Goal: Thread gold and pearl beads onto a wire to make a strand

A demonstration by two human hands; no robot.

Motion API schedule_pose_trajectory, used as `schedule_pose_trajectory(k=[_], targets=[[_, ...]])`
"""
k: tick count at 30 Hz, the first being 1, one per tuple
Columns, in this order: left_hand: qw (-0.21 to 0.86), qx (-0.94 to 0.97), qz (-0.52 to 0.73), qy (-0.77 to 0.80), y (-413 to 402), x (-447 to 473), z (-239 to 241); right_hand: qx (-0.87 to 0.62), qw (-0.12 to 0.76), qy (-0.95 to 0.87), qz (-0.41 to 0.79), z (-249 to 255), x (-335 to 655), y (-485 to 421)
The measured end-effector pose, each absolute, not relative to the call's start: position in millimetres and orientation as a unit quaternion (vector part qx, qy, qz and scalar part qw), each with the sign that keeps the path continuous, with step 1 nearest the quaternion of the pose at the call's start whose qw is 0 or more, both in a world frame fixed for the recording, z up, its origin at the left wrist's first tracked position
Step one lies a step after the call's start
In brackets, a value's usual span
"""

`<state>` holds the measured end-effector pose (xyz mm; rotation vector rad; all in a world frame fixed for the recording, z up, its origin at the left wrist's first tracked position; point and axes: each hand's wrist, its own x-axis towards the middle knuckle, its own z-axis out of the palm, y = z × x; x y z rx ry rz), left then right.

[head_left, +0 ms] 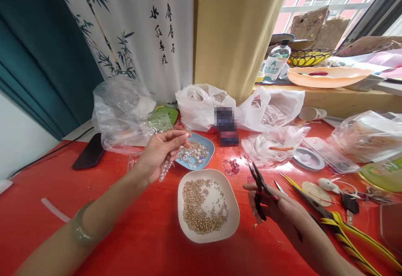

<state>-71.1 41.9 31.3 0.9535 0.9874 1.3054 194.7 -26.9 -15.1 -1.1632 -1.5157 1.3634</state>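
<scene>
My left hand [163,152] is closed above the table, thumb and forefinger pinched together at a small pale bead. A strand of clear and pearly beads [165,168] hangs from beneath its fingers. In my right hand [270,202] is a pair of small black-jawed pliers [260,184], the jaws slightly apart and pointing up and away. Between the hands stands a white dish [234,209] of small gold beads [194,205]. Behind it, partly covered by my left hand, a blue plate [211,147] holds mixed beads and gems.
Yellow-and-black pliers [339,225] and a key [350,205] lie at the right. White plastic bags [197,108] line the back of the red table [132,234]. A phone [89,152] rests at the left. Up on the windowsill are a bottle [276,63] and a peach-coloured tray [326,78].
</scene>
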Motion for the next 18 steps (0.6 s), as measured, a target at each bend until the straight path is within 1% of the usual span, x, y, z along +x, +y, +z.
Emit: schedule_pose_trajectory(k=[1, 3, 5, 8, 12, 18], targets=[[0.585, 0.409, 0.558, 0.424, 42, -71, 31, -0.427, 0.399, -0.562, 0.586, -10, 188, -20], [0.587, 0.414, 0.551, 0.425, 41, -69, 29, -0.399, 0.415, -0.506, 0.643, -2, 177, -9], [0.594, 0.42, 0.534, 0.431, 39, -65, 24, -0.388, 0.423, -0.477, 0.666, 2, 169, -3], [0.625, 0.434, 0.473, 0.444, 34, -53, 13, -0.385, 0.397, -0.457, 0.696, -1, 166, -6], [0.655, 0.446, 0.394, 0.466, 23, -35, -2, -0.437, 0.349, -0.462, 0.688, -8, 168, -16], [0.657, 0.453, 0.361, 0.482, 14, -27, -6, -0.423, 0.323, -0.524, 0.665, -6, 166, -22]])
